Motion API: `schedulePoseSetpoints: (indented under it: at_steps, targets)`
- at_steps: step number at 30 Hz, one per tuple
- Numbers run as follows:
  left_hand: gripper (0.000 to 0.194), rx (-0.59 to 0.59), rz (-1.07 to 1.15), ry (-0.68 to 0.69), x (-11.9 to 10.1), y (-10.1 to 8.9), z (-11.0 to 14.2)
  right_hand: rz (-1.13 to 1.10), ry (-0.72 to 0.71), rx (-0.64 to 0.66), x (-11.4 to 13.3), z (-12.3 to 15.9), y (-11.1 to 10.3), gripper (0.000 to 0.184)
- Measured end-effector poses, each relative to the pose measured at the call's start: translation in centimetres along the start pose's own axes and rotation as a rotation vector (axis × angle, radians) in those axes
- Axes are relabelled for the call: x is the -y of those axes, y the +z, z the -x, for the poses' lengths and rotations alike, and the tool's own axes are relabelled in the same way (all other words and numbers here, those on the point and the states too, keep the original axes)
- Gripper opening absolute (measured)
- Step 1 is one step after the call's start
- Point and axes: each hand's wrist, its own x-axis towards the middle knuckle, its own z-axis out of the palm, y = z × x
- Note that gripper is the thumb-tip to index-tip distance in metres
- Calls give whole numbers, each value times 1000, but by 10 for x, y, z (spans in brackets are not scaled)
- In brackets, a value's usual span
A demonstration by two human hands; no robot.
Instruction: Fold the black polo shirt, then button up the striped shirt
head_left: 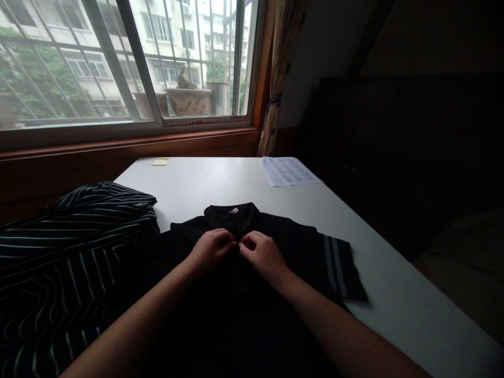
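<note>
Blk shirt, hands pinching it nr collar, pot outside w/ dk lump

Black collared shirt, flat, front up

Bare, slim L forearm, long w/ smooth outline, narrowing twd bare wrist; bare, compact L hand w/ rounded back. R side v. similar: bare, slim R forearm, tapering; bare, compact R hand, rounded knuckles. Nails + fine skin detail too dim to tell.
</note>
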Motion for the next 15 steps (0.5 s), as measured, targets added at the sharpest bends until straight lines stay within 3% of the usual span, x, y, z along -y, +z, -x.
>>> schedulePoseSetpoints:
  at_steps: [15]
  targets:
    - [23, 30, 140, -134, -4, -9, -2, -40, -7, -20, -2, -4, -6, 10]
